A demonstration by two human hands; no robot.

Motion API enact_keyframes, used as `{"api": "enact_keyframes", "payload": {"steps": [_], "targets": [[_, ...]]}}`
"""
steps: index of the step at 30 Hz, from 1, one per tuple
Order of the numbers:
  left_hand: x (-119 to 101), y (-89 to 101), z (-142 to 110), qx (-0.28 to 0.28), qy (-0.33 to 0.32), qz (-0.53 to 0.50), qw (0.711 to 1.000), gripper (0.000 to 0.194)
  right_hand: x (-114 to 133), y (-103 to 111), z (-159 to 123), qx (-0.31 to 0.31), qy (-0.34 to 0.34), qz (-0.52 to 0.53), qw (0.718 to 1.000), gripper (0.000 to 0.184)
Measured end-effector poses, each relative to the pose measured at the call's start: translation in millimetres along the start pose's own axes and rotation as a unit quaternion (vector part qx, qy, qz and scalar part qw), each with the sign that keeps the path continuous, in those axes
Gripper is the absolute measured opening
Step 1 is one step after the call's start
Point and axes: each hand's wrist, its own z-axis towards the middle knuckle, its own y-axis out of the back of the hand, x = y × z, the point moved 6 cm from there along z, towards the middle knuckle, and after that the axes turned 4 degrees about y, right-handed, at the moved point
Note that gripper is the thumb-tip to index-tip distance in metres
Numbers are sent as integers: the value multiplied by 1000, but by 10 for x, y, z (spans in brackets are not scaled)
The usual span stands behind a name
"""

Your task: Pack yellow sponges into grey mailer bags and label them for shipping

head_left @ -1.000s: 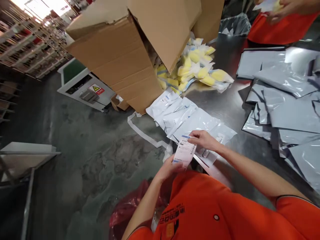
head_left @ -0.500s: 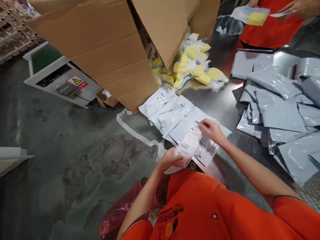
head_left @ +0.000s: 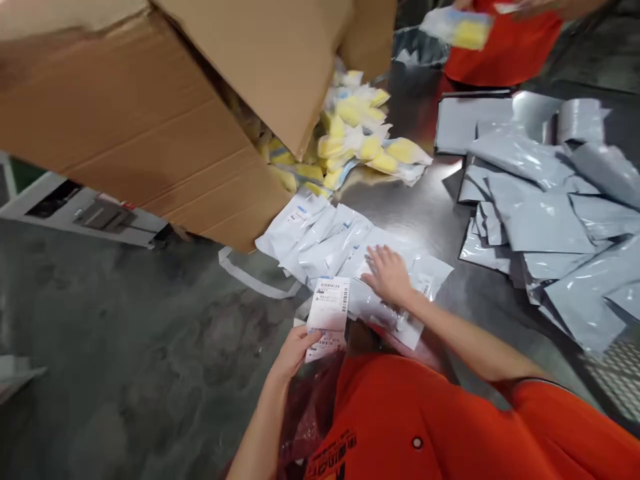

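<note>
My left hand [head_left: 293, 353] is shut on a printed white shipping label [head_left: 327, 310] with a barcode, and a second slip [head_left: 325, 348] shows beneath it. My right hand [head_left: 389, 275] lies with fingers apart on a pile of white plastic packets [head_left: 320, 243] on the steel table [head_left: 415, 200]. Holding nothing, it presses on the packets. Behind them, yellow items in clear bags [head_left: 350, 130] spill from a tipped cardboard box [head_left: 150, 113]. Grey poly mailers [head_left: 540, 207] lie in a loose heap to the right.
A co-worker's hands, over an orange shirt [head_left: 505, 47], hold a yellow item in a clear bag [head_left: 457, 28] at the top right. A red plastic bag [head_left: 307, 420] hangs below the table edge by my body. A white strap [head_left: 250, 280] lies on the concrete floor [head_left: 150, 360].
My hands have moved apart: the label has gone left and down with my left hand, and my right hand has come down flat on the packets. The view has swung right.
</note>
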Motion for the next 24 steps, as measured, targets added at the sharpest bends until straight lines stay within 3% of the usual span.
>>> {"api": "enact_keyframes", "payload": {"steps": [3,5,7,9,11,12,14,16,18,22,24], "targets": [[-232,-186,118,22,1,10,1000,54,176,-228,0,117,53,75,989,74],[-298,-257,182,27,24,11,999,53,-105,-35,118,88,68,129,985,70],[-289,-283,234,26,53,-6,998,54,-776,427,166,-29,17,107,994,69],[-231,-303,270,27,71,-24,997,56,-1656,900,5,-120,-129,-8,984,77],[-160,-344,294,33,76,-32,996,54,-2447,1168,-309,-101,-287,-112,946,87],[-129,-375,302,36,77,-34,996,53,-2734,1230,-471,-77,-333,-137,930,83],[-98,-445,303,39,76,-38,996,52,-3061,1240,-723,-22,-357,-135,924,69],[-118,-518,276,40,69,-36,996,52,-3083,1219,-857,10,-331,-95,939,58],[-168,-571,222,39,58,-32,997,53,-2875,1285,-868,-14,-292,-50,955,51],[-216,-527,61,13,41,-69,997,56,-2006,1506,-588,-158,-176,116,965,49],[-206,-447,-60,-3,27,-95,995,55,-1416,1449,-382,-154,-122,228,954,56]]}}
